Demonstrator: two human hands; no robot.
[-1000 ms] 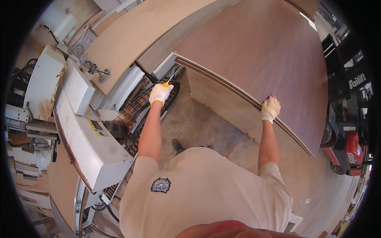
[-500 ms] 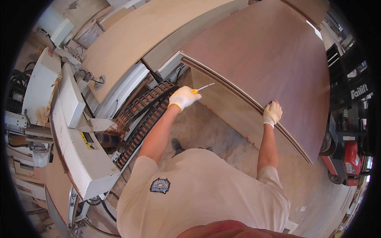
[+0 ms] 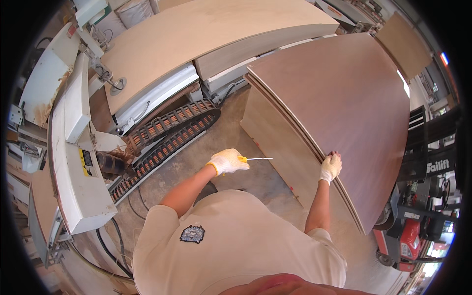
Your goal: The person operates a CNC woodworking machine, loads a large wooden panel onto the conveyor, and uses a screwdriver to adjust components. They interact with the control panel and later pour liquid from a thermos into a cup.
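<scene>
My left hand [image 3: 229, 161], in a white knit glove with a yellow cuff, is closed around the yellow handle of a screwdriver [image 3: 259, 158]. Its thin metal shaft points right, in the air short of a tall stack of boards. On top of that stack lies a large brown board [image 3: 344, 98] with pale edges. My gloved right hand [image 3: 331, 167] grips the near edge of this board, fingers bent over the top face. The thumb is hidden.
At left stands a white machine [image 3: 81, 167] with a black cable chain [image 3: 167, 152] running along the floor. Behind it, a light wooden panel [image 3: 196, 39] lies on the machine bed. A red and black forklift [image 3: 408, 241] is at the right. Cables [image 3: 115, 250] trail lower left.
My left hand has come down and nearer to my body with the screwdriver, away from the boards' far corner. My right hand stays on the board's edge. The view has shifted.
</scene>
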